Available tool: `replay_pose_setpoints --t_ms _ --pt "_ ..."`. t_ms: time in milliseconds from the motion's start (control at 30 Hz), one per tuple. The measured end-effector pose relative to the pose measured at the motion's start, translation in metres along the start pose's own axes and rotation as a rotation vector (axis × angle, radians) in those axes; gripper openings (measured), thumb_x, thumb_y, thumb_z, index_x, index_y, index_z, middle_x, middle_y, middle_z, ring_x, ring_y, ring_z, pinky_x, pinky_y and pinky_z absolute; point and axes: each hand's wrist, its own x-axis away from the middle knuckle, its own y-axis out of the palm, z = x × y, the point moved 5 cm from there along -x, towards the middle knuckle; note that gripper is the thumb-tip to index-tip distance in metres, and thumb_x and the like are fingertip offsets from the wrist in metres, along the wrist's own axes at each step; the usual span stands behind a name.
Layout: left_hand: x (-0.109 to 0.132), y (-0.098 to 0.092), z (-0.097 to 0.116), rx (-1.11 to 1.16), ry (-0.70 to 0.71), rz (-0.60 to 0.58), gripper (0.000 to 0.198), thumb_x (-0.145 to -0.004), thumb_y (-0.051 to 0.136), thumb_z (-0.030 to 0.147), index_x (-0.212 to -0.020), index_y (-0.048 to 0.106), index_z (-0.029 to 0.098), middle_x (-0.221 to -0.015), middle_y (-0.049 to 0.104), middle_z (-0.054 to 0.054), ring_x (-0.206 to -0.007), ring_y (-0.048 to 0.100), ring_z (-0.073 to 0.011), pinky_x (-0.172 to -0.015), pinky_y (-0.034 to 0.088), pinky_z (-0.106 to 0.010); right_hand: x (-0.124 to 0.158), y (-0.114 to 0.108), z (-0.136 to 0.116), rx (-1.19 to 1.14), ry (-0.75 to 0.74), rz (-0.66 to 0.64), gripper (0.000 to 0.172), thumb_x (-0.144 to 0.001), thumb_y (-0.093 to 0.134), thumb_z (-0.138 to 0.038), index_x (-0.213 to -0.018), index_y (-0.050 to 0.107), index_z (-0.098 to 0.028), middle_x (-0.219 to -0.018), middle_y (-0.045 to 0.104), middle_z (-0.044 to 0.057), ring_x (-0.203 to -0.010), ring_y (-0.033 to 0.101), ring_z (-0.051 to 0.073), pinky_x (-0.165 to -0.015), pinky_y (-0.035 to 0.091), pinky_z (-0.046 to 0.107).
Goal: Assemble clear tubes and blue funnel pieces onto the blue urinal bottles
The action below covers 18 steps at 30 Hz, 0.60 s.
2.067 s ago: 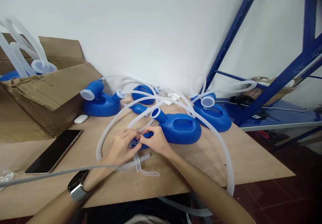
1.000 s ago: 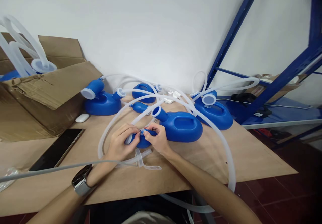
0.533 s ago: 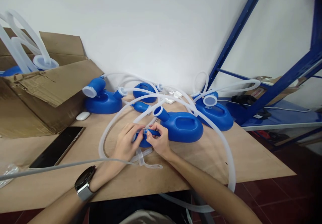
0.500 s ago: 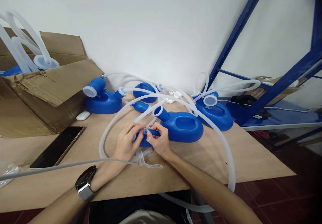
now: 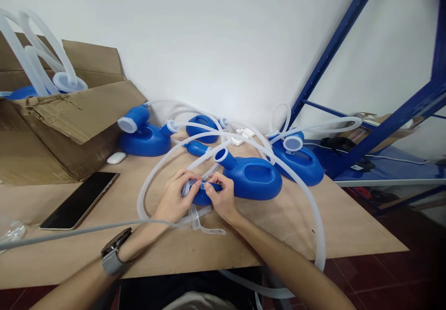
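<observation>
Both hands meet low over the table's middle, at a small blue plastic piece (image 5: 201, 200) with a pale rim at its left end. My left hand (image 5: 174, 198) pinches its left side, and my right hand (image 5: 222, 198) pinches its right side with thumb and fingertips. Any small part between the fingertips is too small to make out. Just below the hands lies a translucent plastic clip with a strap (image 5: 213, 230). Close behind my right hand lies a blue urinal bottle (image 5: 257, 177), its open neck tilted up to the left. A long translucent hose (image 5: 310, 203) loops around the hands and bottle.
More blue urinal bottles stand behind, one at left (image 5: 148, 141) and one at right (image 5: 304, 163). A cardboard box (image 5: 83, 119) with hoses stands at the left, near a black phone (image 5: 78, 201) and a white mouse (image 5: 116, 158). Blue shelving (image 5: 393, 161) borders the right side.
The view has shifted slightly. Both hands stay at the blue piece; its pale rim now shows beside my left fingers, and the fingertips have moved a little.
</observation>
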Motion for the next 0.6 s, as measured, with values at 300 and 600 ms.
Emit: replay_pose_setpoints --t_ms 300,600 --pt "-0.0027 0.001 -0.0006 -0.069 0.017 -0.03 0.022 -0.1 0.055 0.031 -0.086 0.068 0.021 -0.087 0.07 -0.004 -0.084 0.069 -0.0204 -0.08 0.054 -0.034 -0.0023 0.0023 0.0008 -0.027 0.024 -0.025 0.028 -0.079 0.064 -0.04 -0.063 0.049 -0.022 -0.06 0.05 -0.002 -0.061 0.045 0.014 -0.06 0.039 0.029" --pt "-0.0037 0.0017 0.0052 -0.243 0.09 -0.015 0.021 -0.101 0.051 0.026 -0.088 0.066 0.021 -0.087 0.071 -0.004 -0.083 0.069 -0.0213 -0.077 0.054 -0.034 -0.0052 0.004 -0.0033 -0.066 0.08 -0.006 0.028 -0.077 0.063 -0.038 -0.06 0.047 -0.022 -0.058 0.048 -0.003 -0.058 0.041 0.012 -0.058 0.035 0.028"
